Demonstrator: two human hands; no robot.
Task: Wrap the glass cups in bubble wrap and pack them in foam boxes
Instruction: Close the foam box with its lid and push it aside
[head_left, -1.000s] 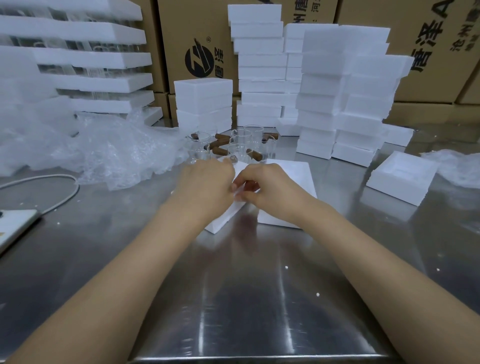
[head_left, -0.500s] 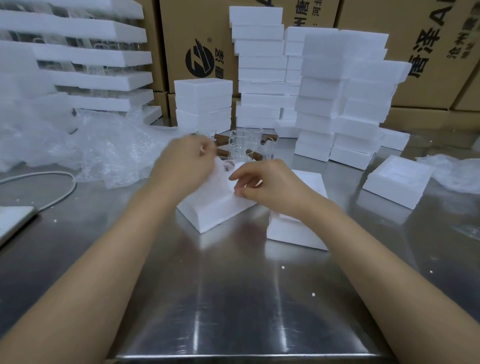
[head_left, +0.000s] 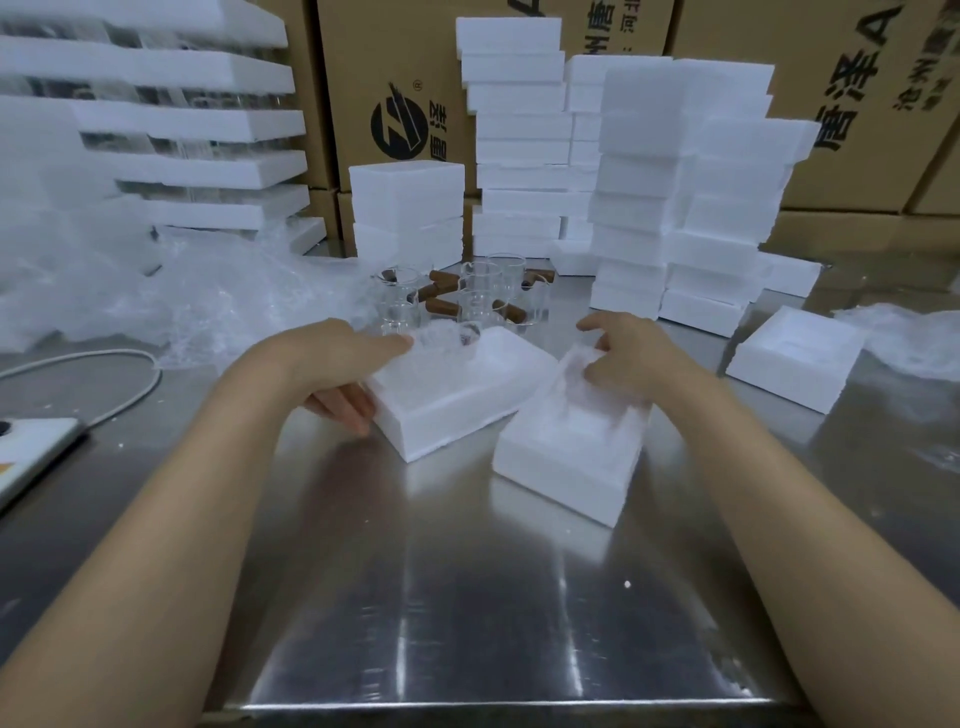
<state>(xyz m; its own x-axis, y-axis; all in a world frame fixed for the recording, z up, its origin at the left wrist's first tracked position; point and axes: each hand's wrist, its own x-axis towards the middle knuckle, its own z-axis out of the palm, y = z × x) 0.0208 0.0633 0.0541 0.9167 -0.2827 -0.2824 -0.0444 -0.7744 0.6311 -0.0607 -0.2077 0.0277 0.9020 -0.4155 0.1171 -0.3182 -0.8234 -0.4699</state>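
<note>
Two white foam box halves lie side by side on the steel table (head_left: 467, 597), cavities up. My left hand (head_left: 332, 364) grips the left foam half (head_left: 457, 395) at its left end, thumb on the top rim, fingers under the side. My right hand (head_left: 628, 353) holds the far rim of the right foam half (head_left: 566, 457), fingers curled over the edge; something pale and crinkled shows in that cavity. Several clear glass cups (head_left: 488, 291) with brown handles stand just behind the halves. A heap of bubble wrap (head_left: 208, 301) lies at the left.
Tall stacks of foam boxes (head_left: 685, 208) stand behind the cups, with cardboard cartons (head_left: 395, 78) behind them. Another open foam half (head_left: 795, 358) and more bubble wrap (head_left: 909, 338) sit at the right. A white device (head_left: 31, 452) and its cable (head_left: 104, 364) lie at the left.
The closed foam box has been pulled apart into two halves. My left hand carried one half leftward and set it down; my right hand stayed with the other half, now nearer me.
</note>
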